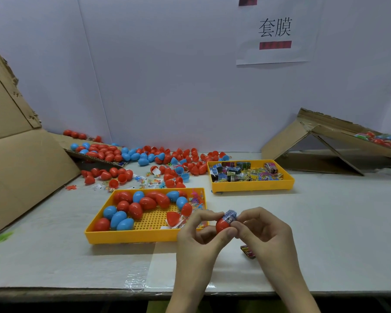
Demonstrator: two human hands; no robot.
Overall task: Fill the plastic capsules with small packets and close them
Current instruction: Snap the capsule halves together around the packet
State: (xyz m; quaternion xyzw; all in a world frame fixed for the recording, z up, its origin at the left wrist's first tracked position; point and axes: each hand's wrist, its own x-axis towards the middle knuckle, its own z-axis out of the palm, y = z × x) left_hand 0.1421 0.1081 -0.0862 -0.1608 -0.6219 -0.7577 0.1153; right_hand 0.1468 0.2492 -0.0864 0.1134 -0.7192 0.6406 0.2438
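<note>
Head camera looks down on a red capsule half (222,225), held above the near part of the table, just beside the front right corner of the near yellow tray (131,237). The left hand (198,236) grips this half between the thumb and curled fingers. Its open mouth is turned up and to the right, I think so that the other hand can reach inside. The right hand (261,230) pinches a small blue packet (230,216) and presses it into the mouth. The packet is only partly inside, so in my judgement the filling is in progress and the closing is not yet done. No second half is in either hand.

The near tray keeps red and blue capsules (136,210) along its left and far sides, probably as stock within easy reach. The far yellow tray (251,188) holds many coloured packets (242,172). One more packet (248,251) lies on the table near the right hand. Behind the trays, many loose capsules (167,159) are spread on the pale grey table (336,222). Brown cardboard (20,159) leans at the left and a cardboard ramp (321,138) stands at the right. A white wall (156,64) with a paper sign (275,32) closes the place.
</note>
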